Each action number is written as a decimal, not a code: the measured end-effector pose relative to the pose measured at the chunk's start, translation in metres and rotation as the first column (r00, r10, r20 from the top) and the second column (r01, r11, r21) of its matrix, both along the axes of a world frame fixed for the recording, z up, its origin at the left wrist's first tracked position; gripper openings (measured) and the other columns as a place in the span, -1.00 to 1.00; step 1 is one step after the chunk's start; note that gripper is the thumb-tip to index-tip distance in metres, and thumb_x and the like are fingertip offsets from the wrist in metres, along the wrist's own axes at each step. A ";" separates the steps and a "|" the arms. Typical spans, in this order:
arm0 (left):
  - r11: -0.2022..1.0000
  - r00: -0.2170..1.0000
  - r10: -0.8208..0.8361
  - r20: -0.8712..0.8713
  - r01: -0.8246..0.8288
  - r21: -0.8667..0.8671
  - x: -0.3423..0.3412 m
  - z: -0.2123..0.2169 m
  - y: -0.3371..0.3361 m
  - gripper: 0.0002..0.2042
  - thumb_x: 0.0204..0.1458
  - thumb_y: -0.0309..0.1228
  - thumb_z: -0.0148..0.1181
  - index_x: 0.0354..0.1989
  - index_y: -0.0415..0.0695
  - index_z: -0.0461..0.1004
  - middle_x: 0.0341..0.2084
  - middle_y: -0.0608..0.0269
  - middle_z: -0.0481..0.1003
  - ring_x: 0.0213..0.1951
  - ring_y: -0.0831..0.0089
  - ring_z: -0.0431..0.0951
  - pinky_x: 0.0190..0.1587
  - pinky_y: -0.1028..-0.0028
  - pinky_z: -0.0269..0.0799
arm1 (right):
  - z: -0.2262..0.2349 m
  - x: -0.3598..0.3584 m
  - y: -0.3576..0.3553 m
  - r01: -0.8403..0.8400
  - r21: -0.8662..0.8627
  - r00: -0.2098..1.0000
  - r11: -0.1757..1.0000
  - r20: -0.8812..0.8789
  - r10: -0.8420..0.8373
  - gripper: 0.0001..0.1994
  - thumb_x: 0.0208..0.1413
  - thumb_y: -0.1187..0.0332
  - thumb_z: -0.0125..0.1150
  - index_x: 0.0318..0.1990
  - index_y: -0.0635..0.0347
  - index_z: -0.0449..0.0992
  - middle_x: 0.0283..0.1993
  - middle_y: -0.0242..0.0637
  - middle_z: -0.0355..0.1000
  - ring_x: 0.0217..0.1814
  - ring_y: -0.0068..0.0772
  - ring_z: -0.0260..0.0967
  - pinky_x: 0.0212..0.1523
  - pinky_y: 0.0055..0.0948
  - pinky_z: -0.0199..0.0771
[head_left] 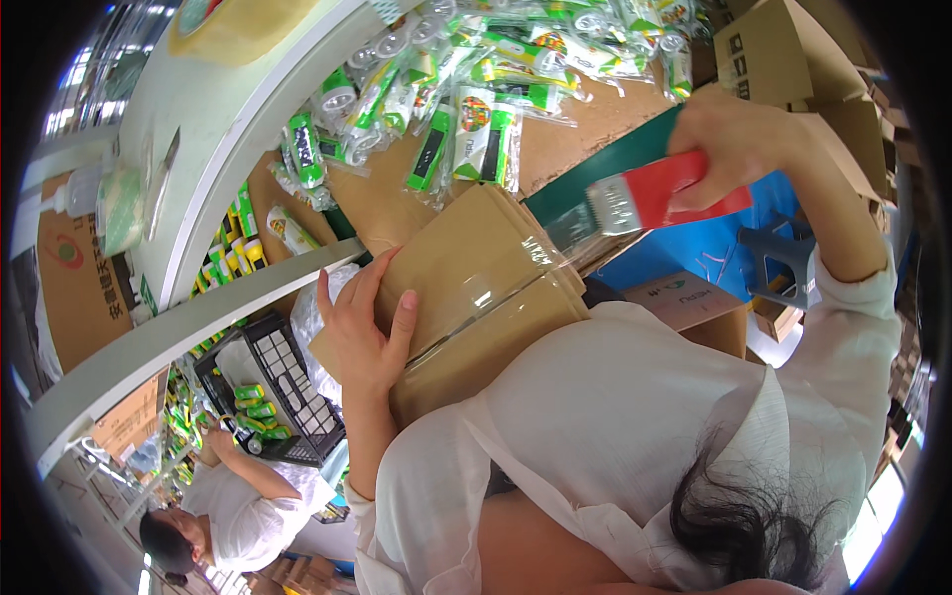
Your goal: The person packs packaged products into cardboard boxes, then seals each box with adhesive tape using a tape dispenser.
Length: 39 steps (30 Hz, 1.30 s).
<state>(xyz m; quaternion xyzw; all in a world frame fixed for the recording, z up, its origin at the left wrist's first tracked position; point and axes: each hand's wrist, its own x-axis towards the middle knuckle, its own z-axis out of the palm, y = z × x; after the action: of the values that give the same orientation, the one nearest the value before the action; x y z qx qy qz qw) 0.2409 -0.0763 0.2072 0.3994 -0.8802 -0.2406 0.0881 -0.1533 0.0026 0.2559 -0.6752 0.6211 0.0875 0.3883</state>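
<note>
- Carton (461, 253): located at the near edge of the work surface (595, 129), close to the white shirt (635, 397). Clear tape (480, 297) lies along its seam.
- Left hand (365, 327): fingers spread against the carton's left part, pinching nothing. Light bracing could let the carton turn or slide under a pull from the right.
- Right hand (732, 141): closed around a red tape dispenser (674, 193) just beyond the carton's right end. An off-line pull could skew or wrinkle the tape.
- Serrated edge (613, 205): faces the carton. A slip of the grip could scratch the cardboard or tear the tape short.
- Bagged green-and-white items (486, 139): scattered beyond the carton. A shove away from the body could push them together.
</note>
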 end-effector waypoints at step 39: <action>0.791 0.810 -0.563 0.166 0.586 -0.174 -0.041 0.001 0.037 -0.28 0.14 -0.04 -0.14 0.34 -0.33 -0.09 0.34 -0.09 -0.03 0.38 0.07 -0.09 0.36 0.00 -0.38 | -0.120 0.172 0.014 0.707 -0.090 0.200 0.702 0.977 -0.076 -0.33 0.30 -0.12 -0.46 0.41 0.11 -0.17 0.50 -0.29 -0.34 0.52 -0.24 -0.38 0.44 -0.29 -0.33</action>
<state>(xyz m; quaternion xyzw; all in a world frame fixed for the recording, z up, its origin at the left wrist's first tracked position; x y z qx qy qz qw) 0.2002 -0.0391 0.2078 0.1130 -0.9841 -0.1368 0.0072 0.0185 0.0165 0.1354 -0.4778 0.4341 -0.5991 0.4737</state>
